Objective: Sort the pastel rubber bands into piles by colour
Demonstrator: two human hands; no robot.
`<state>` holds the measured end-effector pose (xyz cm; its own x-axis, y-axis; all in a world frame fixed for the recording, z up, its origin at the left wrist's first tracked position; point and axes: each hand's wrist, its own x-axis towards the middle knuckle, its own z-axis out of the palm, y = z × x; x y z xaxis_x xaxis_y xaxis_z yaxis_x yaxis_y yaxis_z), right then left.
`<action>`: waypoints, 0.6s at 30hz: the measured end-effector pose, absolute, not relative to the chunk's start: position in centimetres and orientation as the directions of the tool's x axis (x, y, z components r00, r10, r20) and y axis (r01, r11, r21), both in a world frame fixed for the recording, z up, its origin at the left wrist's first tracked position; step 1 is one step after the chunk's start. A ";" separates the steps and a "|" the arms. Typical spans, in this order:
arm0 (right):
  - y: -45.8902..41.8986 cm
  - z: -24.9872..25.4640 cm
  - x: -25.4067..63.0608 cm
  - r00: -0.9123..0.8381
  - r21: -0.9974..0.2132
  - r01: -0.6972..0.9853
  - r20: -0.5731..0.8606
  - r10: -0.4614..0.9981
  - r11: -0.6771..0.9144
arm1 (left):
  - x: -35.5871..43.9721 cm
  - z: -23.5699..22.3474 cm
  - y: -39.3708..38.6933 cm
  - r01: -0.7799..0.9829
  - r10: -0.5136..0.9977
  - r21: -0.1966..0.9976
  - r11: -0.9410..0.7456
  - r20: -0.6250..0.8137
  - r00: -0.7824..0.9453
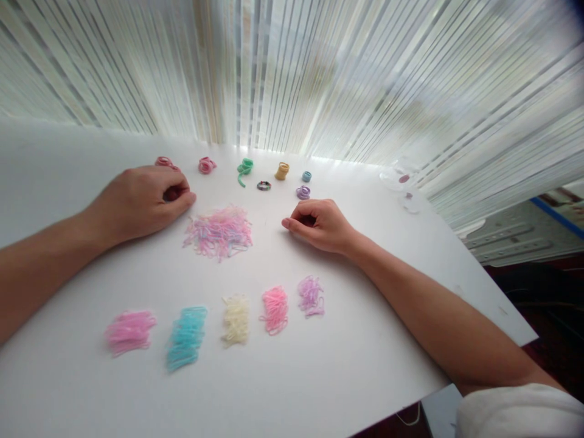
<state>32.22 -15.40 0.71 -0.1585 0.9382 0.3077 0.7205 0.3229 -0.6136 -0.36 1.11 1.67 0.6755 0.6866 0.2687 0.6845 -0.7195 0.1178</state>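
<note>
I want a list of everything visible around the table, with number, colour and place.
Table: 1, white, centre
Mixed pile: 1, mostly pink, mid-table
Sorted piles: 5, pink, blue, cream, pink, lilac, near row
Coils: 6, two pinkish, green, yellow, blue, purple, far side
Ring: 1, multicoloured, among coils
Clear items: count unclear, transparent, far right
Strip curtain: 1, whitish, behind
Panel: 1, greyish, beyond right edge
Pale object: 1, whitish, below near edge
Sleeve: 1, white, bottom right
Forearms: 2, bare, left and right
Left hand: 1, bare, by leftmost coil
Right hand: 1, bare, right of mixed pile
</note>
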 end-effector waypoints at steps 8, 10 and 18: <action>-15.4 0.7 32.1 -0.166 -0.586 0.735 0.332 0.929 0.341 | -0.4 1.8 1.1 0.688 0.689 0.107 -0.718 0.259 0.678; -15.4 0.7 32.1 -0.167 -0.585 0.737 0.330 0.929 0.340 | -0.5 1.7 1.2 0.688 0.688 0.105 -0.718 0.258 0.679; -15.4 0.5 32.1 -0.172 -0.570 0.740 0.352 0.920 0.356 | -0.4 1.7 1.2 0.700 0.691 0.072 -0.711 0.254 0.676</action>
